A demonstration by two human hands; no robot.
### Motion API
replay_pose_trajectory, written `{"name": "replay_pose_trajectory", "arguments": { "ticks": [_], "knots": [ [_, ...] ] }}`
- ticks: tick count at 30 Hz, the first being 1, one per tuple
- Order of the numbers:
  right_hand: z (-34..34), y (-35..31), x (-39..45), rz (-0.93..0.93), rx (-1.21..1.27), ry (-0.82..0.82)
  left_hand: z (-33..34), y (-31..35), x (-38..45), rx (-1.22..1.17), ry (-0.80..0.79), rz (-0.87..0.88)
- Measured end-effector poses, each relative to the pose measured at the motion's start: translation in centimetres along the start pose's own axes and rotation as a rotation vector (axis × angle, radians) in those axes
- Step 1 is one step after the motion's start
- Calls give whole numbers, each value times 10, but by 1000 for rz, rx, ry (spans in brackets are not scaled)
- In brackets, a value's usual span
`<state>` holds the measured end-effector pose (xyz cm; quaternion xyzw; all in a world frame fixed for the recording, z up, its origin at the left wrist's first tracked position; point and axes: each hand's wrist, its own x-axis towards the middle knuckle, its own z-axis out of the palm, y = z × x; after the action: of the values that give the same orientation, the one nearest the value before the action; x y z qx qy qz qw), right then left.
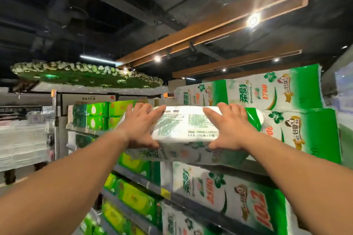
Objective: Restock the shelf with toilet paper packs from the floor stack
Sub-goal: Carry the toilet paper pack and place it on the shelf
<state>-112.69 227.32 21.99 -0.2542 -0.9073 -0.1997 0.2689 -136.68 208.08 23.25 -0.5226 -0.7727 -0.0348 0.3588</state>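
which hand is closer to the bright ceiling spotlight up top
Right. The right hand grips the pack almost beneath the spotlight; the left hand sits further off, across the pack.

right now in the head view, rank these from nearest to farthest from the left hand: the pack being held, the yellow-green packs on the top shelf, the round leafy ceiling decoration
1. The held pack: the left hand grips its left end.
2. The yellow-green packs: just left of that hand, on the top shelf.
3. The leafy ceiling decoration: up and to the left, well beyond the shelf.
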Motion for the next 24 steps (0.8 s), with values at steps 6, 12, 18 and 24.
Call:
{"name": "replay_pose_trajectory", "arguments": {
  "ticks": [6,12,18,24],
  "knots": [
    [53,-7,93,58,-88,48,93,-55,89,-32,109,25],
    [114,-9,192,122,-89,22,169,-109,182,-83,106,56],
    [174,0,273,208,-98,-131,252,-140,277,-252,1,153],
    [220,22,327,352,-87,-269,338,-133,374,-456,-73,263]
  ]
}}
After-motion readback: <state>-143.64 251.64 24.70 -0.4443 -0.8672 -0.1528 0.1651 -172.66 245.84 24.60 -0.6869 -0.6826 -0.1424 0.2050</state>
